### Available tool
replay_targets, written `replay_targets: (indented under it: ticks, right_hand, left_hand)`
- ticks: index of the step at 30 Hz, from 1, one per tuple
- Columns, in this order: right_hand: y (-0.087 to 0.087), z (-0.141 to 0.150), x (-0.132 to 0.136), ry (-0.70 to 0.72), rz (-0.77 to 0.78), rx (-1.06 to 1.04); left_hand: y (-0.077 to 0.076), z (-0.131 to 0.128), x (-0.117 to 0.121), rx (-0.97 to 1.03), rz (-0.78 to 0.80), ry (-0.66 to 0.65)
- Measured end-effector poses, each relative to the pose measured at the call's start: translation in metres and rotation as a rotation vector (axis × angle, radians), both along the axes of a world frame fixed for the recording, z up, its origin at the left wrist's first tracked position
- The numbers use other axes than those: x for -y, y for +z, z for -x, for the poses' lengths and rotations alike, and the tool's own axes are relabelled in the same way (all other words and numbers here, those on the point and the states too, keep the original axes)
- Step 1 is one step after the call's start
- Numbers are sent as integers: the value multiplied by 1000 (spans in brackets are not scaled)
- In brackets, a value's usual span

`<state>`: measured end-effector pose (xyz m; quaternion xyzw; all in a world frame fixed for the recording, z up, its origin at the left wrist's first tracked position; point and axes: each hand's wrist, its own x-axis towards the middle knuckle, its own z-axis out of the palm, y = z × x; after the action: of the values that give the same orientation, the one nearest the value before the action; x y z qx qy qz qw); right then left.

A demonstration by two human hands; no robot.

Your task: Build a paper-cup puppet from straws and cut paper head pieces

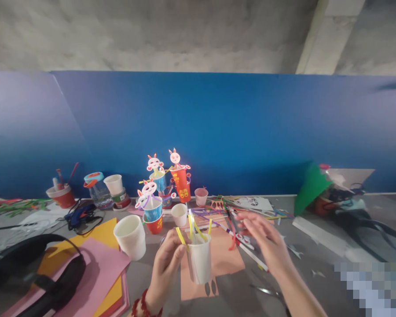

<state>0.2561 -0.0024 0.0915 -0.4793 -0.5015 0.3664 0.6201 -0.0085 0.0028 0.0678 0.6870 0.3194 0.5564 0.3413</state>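
Note:
A white paper cup [199, 264] is upright above the orange paper [229, 257], with yellow pipe cleaners [210, 226] and a clear stick poking out of its top. My left hand [168, 257] closes its thumb and fingers at the cup's left rim, where a yellow strip bends outward. My right hand [264, 237], slightly blurred, has its fingers stretched out over scattered pipe cleaners and markers [251, 255]; I see nothing in it. Two dark oval cutouts [210, 288] lie below the cup.
Rabbit-faced cup figures [153, 211] stand behind, near the blue partition [218, 123]. Another white cup [130, 237] is left of my hand. Headphones [39, 273] rest on coloured paper [100, 259]. Scissors [267, 290] lie near my right forearm, and a green cone [312, 187] stands at right.

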Motion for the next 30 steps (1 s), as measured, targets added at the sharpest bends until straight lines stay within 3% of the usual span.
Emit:
replay_targets:
  ticks: [4, 7, 10, 17, 21, 25, 30]
  right_hand:
    - [5, -41, 14, -150, -54, 137]
    - [-8, -64, 19, -224, -23, 225]
    - [-23, -71, 19, -203, 10, 315]
    - [-41, -36, 6, 14, 6, 532]
    - [-49, -15, 0, 126, 13, 578]
    - [-53, -7, -6, 146, -6, 639]
    - [-45, -6, -11, 153, -3, 691]
  left_hand:
    - [0, 0, 0, 1, 23, 27]
    - [-1, 0, -2, 40, 30, 41]
    - [-3, 1, -5, 89, 34, 66]
    - [-12, -3, -8, 79, 77, 62]
    - [-22, -15, 2, -37, 70, -42]
    - [-28, -22, 11, -175, -16, -174]
    - [-23, -17, 7, -120, -11, -62]
